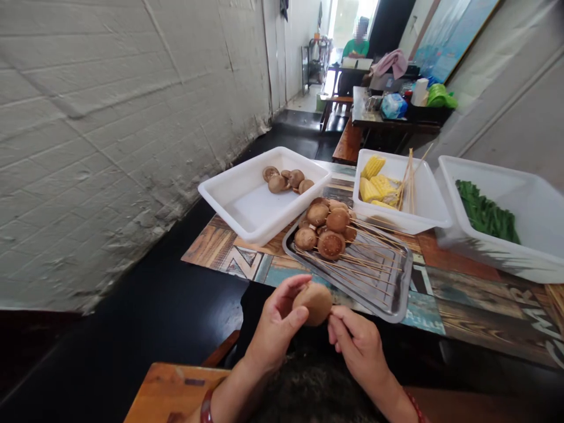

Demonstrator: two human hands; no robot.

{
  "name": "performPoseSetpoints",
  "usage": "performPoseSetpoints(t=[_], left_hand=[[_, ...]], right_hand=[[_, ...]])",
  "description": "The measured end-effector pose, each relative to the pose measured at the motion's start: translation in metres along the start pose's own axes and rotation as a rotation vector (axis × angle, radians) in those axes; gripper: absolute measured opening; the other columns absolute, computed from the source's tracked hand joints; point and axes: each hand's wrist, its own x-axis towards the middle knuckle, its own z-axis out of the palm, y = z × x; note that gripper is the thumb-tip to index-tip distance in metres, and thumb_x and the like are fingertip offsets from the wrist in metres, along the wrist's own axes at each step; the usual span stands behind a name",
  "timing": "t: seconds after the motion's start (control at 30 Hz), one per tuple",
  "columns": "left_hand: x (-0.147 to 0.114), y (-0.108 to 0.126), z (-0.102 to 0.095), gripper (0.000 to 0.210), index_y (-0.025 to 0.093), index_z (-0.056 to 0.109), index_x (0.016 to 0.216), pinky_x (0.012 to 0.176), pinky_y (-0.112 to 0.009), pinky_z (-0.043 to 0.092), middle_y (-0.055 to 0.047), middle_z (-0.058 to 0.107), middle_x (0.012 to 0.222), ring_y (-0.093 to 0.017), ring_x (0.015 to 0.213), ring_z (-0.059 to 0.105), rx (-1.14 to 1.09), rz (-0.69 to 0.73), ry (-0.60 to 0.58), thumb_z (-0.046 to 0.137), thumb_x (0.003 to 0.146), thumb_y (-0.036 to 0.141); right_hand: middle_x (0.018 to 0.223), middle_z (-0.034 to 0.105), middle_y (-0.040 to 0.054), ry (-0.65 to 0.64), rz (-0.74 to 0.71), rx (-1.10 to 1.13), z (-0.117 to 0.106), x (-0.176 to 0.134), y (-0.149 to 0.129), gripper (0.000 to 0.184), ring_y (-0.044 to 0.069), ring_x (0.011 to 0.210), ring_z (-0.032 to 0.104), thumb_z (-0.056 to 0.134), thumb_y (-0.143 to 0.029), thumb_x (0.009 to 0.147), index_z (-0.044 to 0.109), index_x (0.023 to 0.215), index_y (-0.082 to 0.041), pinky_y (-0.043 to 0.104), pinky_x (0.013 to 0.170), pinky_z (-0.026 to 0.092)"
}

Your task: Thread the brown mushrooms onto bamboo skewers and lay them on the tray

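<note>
My left hand is closed around a brown shiitake mushroom, its fingers behind the cap and the thumb in front. At the cap's right edge, my right hand pinches what looks like a thin bamboo skewer, mostly hidden by the fingers. Just beyond my hands lies a metal tray. On it, several skewered mushrooms are heaped at the left, with their sticks pointing right. A white tub behind the tray holds several loose mushrooms.
Another white tub contains corn pieces and upright skewers. Green leaves lie in a third tub at the right. A wooden stool stands at lower left. Farther back, a person in green sits at a table.
</note>
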Motion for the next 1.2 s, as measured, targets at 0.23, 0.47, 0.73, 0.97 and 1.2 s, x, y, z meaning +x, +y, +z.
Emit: performPoseSetpoints(t=[0.23, 0.47, 0.73, 0.97, 1.2], left_hand=[[-0.003, 0.003, -0.002, 0.038, 0.017, 0.069, 0.102, 0.074, -0.026, 0.048, -0.005, 0.071, 0.088, -0.018, 0.081, 0.063, 0.046, -0.069, 0.039, 0.080, 0.073, 0.038], [-0.004, 0.007, 0.003, 0.061, 0.024, 0.064, 0.119, 0.091, -0.031, 0.049, -0.006, 0.070, 0.109, -0.023, 0.103, 0.064, 0.021, 0.098, -0.081, 0.088, 0.063, 0.030], [-0.004, 0.010, 0.000, 0.061, 0.029, 0.052, 0.136, 0.101, -0.038, 0.048, -0.012, 0.064, 0.130, -0.027, 0.119, 0.061, 0.020, 0.217, -0.342, 0.076, 0.080, 0.032], [-0.005, 0.013, -0.002, 0.059, 0.030, 0.052, 0.135, 0.102, -0.034, 0.047, -0.010, 0.062, 0.135, -0.026, 0.120, 0.060, 0.031, 0.215, -0.375, 0.075, 0.080, 0.036], [-0.006, 0.013, -0.001, 0.057, 0.029, 0.053, 0.134, 0.103, -0.034, 0.047, -0.010, 0.061, 0.136, -0.026, 0.121, 0.059, 0.029, 0.196, -0.372, 0.075, 0.080, 0.031]], right_hand=[[0.057, 0.055, -0.0053, 0.017, -0.108, -0.072, 0.007, -0.001, -0.002, 0.025, 0.010, 0.041, 0.053, 0.045, -0.026, 0.100, 0.063, 0.082, -0.021, 0.021, 0.046, 0.043], [0.062, 0.065, -0.0009, 0.141, -0.260, -0.124, -0.012, -0.002, -0.012, 0.025, 0.014, 0.052, 0.063, 0.048, -0.015, 0.096, 0.062, 0.077, -0.023, 0.023, 0.052, 0.051], [0.080, 0.076, 0.0071, 0.159, -0.519, -0.309, -0.035, 0.000, -0.026, 0.021, 0.017, 0.066, 0.068, 0.053, -0.005, 0.094, 0.069, 0.101, -0.016, 0.029, 0.060, 0.051], [0.081, 0.075, 0.0078, 0.141, -0.563, -0.344, -0.039, 0.002, -0.027, 0.015, 0.016, 0.068, 0.065, 0.055, -0.007, 0.096, 0.067, 0.104, -0.012, 0.030, 0.062, 0.047], [0.079, 0.073, 0.0076, 0.133, -0.561, -0.323, -0.043, 0.002, -0.030, 0.014, 0.016, 0.068, 0.063, 0.056, -0.007, 0.095, 0.067, 0.102, -0.012, 0.030, 0.062, 0.046]])
